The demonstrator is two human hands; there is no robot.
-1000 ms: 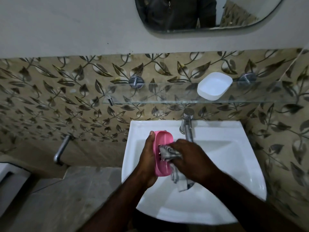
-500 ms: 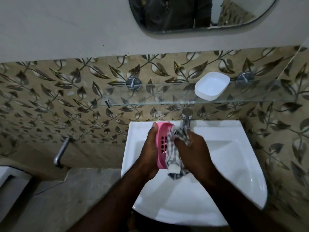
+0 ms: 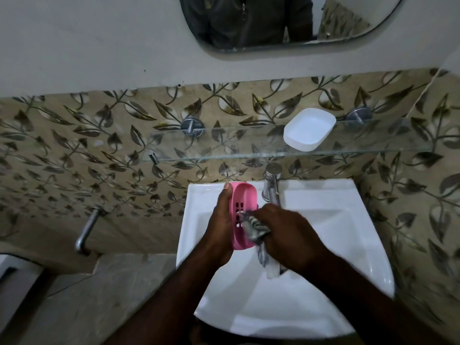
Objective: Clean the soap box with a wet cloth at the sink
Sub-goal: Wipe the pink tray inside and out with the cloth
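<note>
Soap box (image 3: 242,207): pink slotted oval, left hand (image 3: 220,225) grips | right hand (image 3: 286,232) bunches checked cloth (image 3: 256,230)

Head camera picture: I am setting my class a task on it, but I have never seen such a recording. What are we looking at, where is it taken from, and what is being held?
There is no machine here: a person wears a camera on the head, so the single view looks forward and down at their own two bare hands. The left hand grips a pink soap box, slotted inside facing the right hand, which holds a checked cloth pressed into the box. Both are over a white sink with a metal tap behind them. Above, a glass shelf carries a white dish, and the lower edge of a mirror shows at the top.
</note>
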